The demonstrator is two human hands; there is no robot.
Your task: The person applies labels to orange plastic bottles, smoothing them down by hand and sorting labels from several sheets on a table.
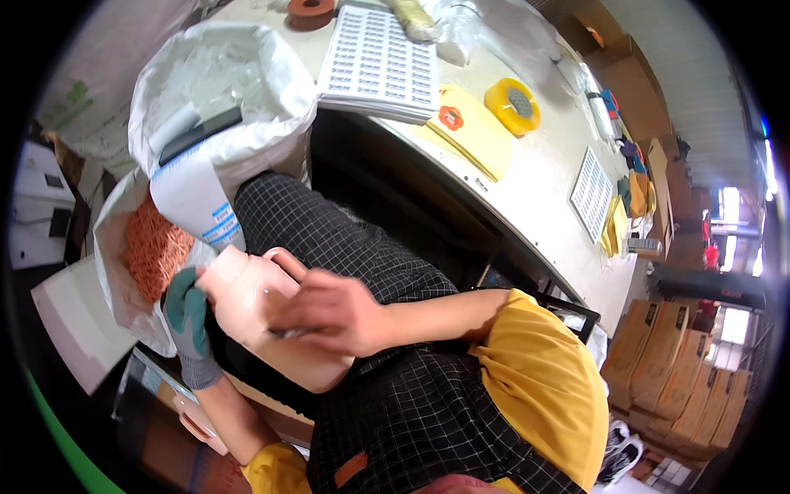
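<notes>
A pale pink plastic jug (247,309) with a looped handle lies tilted across my lap. My left hand (186,311), in a grey and green work glove, grips it at its narrower end. Over the jug's side is my bare right hand (325,313), fingers closed and a little blurred. A thin dark tool (288,333) sticks out from them against the pink surface; its exact kind cannot be made out. My right hand covers part of the jug's middle.
A white sack (284,90) of clear plastic pieces stands beside my knee, with a bag of orange shreds (152,251) nearer. The white table (527,206) holds label sheets (378,62), yellow tape (512,107) and yellow packets (473,136). Cartons (675,375) are stacked at right.
</notes>
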